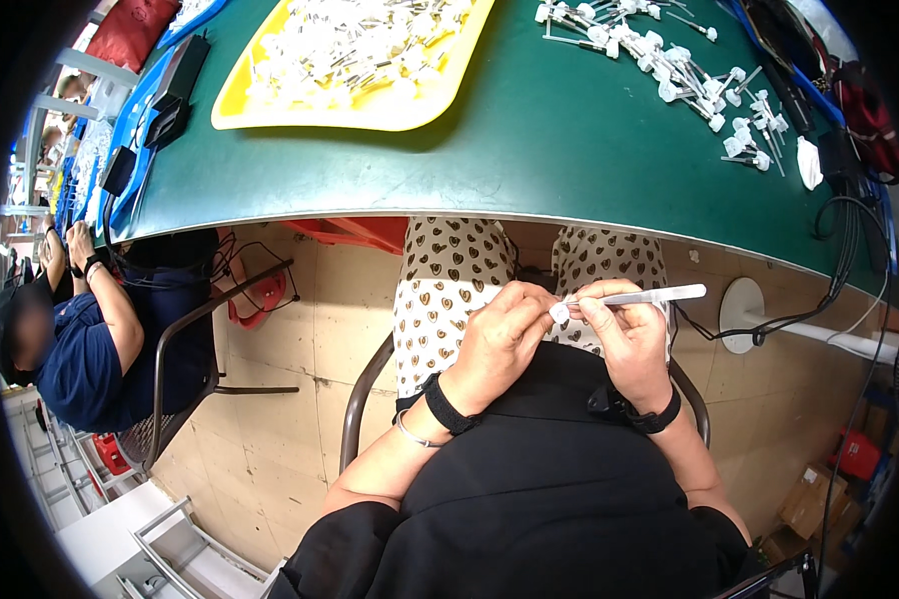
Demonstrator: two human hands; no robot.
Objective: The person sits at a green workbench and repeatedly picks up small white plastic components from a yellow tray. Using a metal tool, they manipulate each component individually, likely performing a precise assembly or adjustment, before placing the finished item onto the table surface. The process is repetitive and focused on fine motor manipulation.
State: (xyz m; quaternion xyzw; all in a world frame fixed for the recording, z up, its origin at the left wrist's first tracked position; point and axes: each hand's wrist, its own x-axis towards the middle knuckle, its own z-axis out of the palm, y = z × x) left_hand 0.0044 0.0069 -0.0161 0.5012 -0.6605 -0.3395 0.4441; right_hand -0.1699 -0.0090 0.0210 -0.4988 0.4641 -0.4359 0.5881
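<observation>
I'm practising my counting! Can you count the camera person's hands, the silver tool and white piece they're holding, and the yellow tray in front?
Hands: 2 (left hand, right hand)
Silver tool: 1
Held white piece: 1
Yellow tray: 1
Total: 5

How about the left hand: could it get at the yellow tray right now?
Probably yes, with a stretch: nothing seems to stand between the left hand and the yellow tray on the green table, though that hand is busy with a small white piece.
</observation>
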